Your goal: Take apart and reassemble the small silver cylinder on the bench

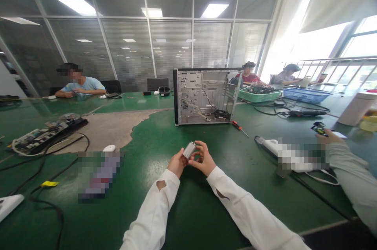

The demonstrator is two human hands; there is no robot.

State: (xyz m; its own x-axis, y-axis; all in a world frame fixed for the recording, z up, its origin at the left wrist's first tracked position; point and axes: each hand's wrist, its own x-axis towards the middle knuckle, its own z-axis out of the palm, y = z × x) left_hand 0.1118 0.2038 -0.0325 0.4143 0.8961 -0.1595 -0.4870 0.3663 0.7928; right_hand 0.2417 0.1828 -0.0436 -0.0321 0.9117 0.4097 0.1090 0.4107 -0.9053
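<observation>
Green surface all around — an open computer case is stood on it. Just in front of the case, a small silver part is held by the left hand and right hand, fingers closed around it — not yet fitted anywhere.

You are sitting in an office room turned electronics repair workshop: glass partition walls with blinds and ceiling panel lights surround one long green-topped table. On it stand an opened computer case, a screwdriver, a bare circuit board, cables and trays of parts, with other people seated working along it.
</observation>
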